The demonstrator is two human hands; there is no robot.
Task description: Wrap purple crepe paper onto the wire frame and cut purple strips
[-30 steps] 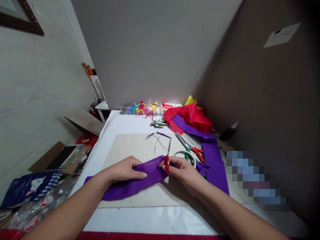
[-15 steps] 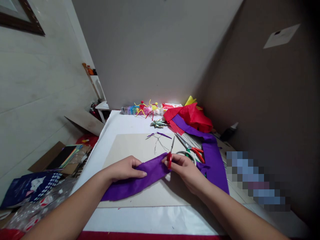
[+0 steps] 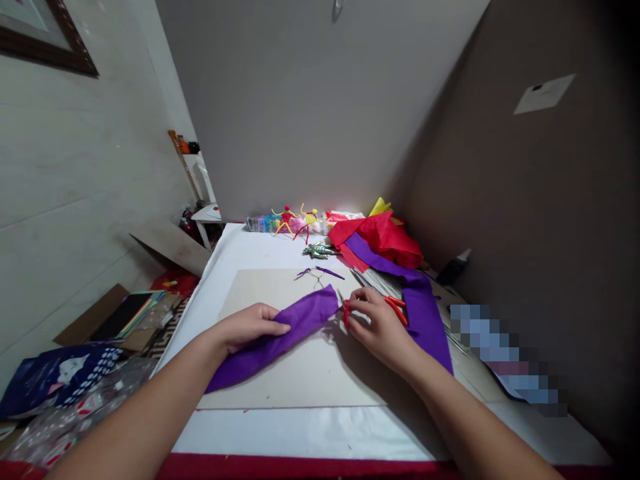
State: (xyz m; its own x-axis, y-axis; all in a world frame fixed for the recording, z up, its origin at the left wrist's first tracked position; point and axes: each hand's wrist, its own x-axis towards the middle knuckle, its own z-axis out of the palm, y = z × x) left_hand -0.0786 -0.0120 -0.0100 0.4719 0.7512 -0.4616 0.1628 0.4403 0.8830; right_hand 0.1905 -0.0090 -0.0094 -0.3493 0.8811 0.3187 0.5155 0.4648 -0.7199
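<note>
Above the beige card sheet [image 3: 305,373], your left hand [image 3: 250,328] is clasping a purple strip [image 3: 295,331], while your right hand [image 3: 380,323] is pinching red-handled scissors [image 3: 346,313] right at the strip's end.

A deep purple fabric strip [image 3: 295,337] crosses the centre of the frame, and small red-handled scissors [image 3: 346,315] sit at its right end. Right of them, a longer purple fabric band [image 3: 424,320] runs beside bright red tissue paper [image 3: 383,239], with yellow tissue paper [image 3: 380,207] showing above it. A beige cardboard sheet [image 3: 300,380] lies on a white covering [image 3: 210,313]. At lower left, a navy bag [image 3: 65,380] carries white dots, and a red edge [image 3: 300,467] lines the bottom.
</note>
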